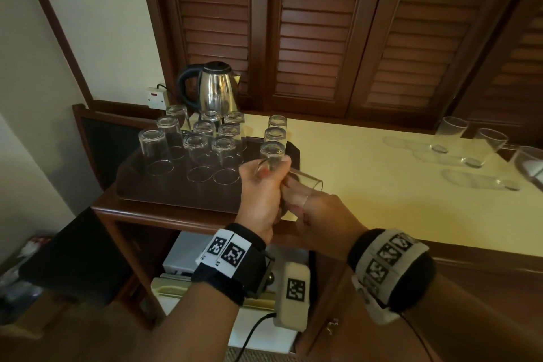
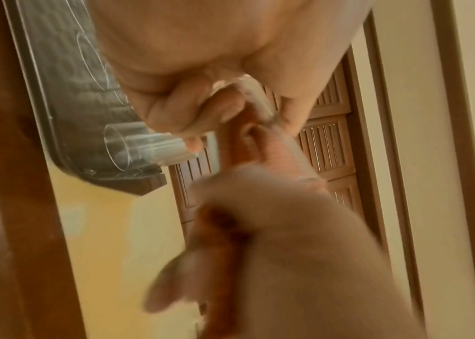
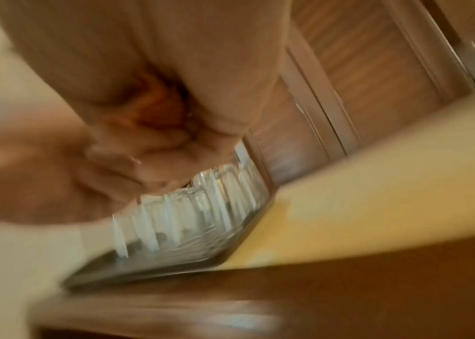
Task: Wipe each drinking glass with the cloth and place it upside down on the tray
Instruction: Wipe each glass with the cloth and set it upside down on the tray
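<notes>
Clear cylindrical drinking glass [image 1: 289, 178] is lying on its side in mid-air at the near right corner of the dark brown rectangular tray [image 1: 132, 185], its base wrapped by the curled fingers of the left hand [image 1: 261, 188]. Fingers [image 1: 296, 194] of the right hand [image 1: 323, 220] are reaching into its open mouth; no cloth is showing in any view, and whether those fingers are pinching anything cannot be told. Upside-down clear glasses [image 1: 194, 147] are crowding the tray just beside the hands, with a polished steel electric kettle [image 1: 219, 88] behind them and upright clear glasses [image 1: 467, 138] waiting well apart on the pale yellow counter [image 1: 367, 179]. Judging from this, a slip in the one-handed hold could be dropping the glass onto the inverted row, and a careless turn could be knocking the nearest ones over. No brand or readable writing is showing; the wristbands [image 1: 227, 253] are carrying only black-and-white square code markers.
</notes>
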Tool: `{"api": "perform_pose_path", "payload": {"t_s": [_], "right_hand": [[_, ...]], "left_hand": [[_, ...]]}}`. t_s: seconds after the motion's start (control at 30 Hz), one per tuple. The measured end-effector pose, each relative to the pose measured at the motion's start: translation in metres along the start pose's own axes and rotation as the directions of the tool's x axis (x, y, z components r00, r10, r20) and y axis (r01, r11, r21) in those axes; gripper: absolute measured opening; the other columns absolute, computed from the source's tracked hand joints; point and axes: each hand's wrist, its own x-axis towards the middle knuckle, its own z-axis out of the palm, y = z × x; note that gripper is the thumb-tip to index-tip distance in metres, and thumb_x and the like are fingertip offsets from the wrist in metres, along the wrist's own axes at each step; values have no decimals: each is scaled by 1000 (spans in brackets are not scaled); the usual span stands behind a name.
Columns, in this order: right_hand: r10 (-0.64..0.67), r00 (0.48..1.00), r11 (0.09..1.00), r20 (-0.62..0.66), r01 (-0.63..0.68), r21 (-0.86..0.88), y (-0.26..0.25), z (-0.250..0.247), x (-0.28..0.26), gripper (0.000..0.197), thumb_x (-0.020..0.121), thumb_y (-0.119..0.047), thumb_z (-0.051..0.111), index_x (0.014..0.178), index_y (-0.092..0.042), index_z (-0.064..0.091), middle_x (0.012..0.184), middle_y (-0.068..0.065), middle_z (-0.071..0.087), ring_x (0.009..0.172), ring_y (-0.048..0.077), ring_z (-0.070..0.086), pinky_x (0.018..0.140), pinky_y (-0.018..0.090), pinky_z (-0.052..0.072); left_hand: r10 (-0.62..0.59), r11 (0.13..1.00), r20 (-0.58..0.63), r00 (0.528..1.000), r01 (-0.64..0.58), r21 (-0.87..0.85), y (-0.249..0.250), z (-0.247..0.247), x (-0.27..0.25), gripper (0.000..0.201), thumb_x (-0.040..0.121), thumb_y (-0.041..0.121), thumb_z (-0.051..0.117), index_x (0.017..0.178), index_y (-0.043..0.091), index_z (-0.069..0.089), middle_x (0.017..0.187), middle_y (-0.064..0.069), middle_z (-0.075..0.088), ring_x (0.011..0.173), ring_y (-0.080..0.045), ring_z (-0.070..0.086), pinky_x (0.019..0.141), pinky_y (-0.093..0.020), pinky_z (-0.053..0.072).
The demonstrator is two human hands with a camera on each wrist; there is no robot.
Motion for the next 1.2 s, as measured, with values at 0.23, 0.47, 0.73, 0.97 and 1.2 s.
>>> {"api": "perform_pose_path", "payload": {"t_s": [0.23,0.47,0.73,0.97,1.2], "right_hand": [[308,918,523,250,-383,761,-6,-14,1,42,86,15,57,114,-16,65,65,4,60,47,17,50,50,31,43],[86,994,934,62,-102,342,-6,-6,-1,41,84,-15,74,122,-21,60,105,-15,67,86,0,65,75,20,56],[67,995,973,71,-81,218,-15,-10,1,50,86,-28,60,136,-20,59,126,-13,64,106,-1,61,88,25,56],[341,895,434,287,-421,796,-6,-8,2,40,82,7,64,118,-8,65,78,27,58,61,35,47,67,53,48],[108,991,843,79,-133,522,-17,4,3,45,88,-8,71,130,-17,59,119,-6,62,94,-13,61,76,6,49]], "left_hand": [[111,991,43,993,-108,-80,-7,6,-2,45,97,22,72,134,19,46,111,-12,65,90,-23,70,83,-45,63],[75,995,7,997,-75,-59,-8,2,-1,38,96,22,73,126,24,49,115,-13,65,92,-24,69,71,-37,62],[23,1000,29,999,-23,-12,-5,-3,-1,44,99,32,71,133,25,44,116,-12,68,70,-14,68,49,-23,53],[129,987,40,991,-124,-103,-6,-3,-9,64,85,29,78,136,16,44,114,-13,65,94,-25,72,83,-40,65],[77,995,6,997,-76,-61,-6,-9,-9,44,94,21,75,128,22,47,114,-13,66,91,-22,73,74,-37,62]]}}
